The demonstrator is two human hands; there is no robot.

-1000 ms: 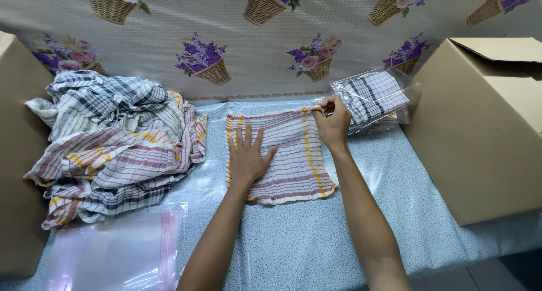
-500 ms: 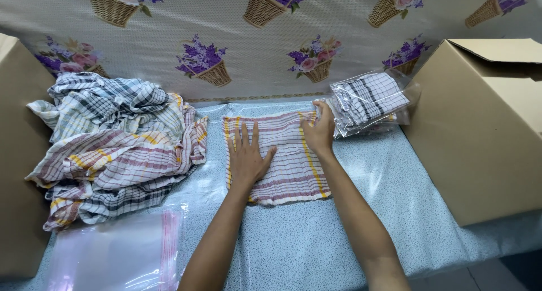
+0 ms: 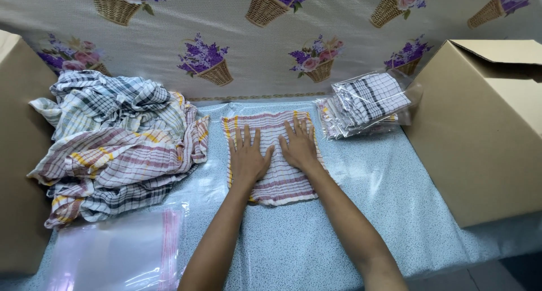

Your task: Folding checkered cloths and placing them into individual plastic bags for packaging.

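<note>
Floral basket-print cloth backs the speckled blue table (image 3: 316, 240), flanked by a big cardboard box (image 3: 480, 138) at right and a heap of checked cloths (image 3: 118, 144) at left, with empty clear bags (image 3: 113, 251) and bagged cloths (image 3: 367, 104) nearby. Mid-table lies the folded striped cloth (image 3: 282, 184). Both the left hand (image 3: 248, 158) and right hand (image 3: 299, 147) now press flat on it, fingers spread, whereas a moment ago the right pinched its far corner.
</note>
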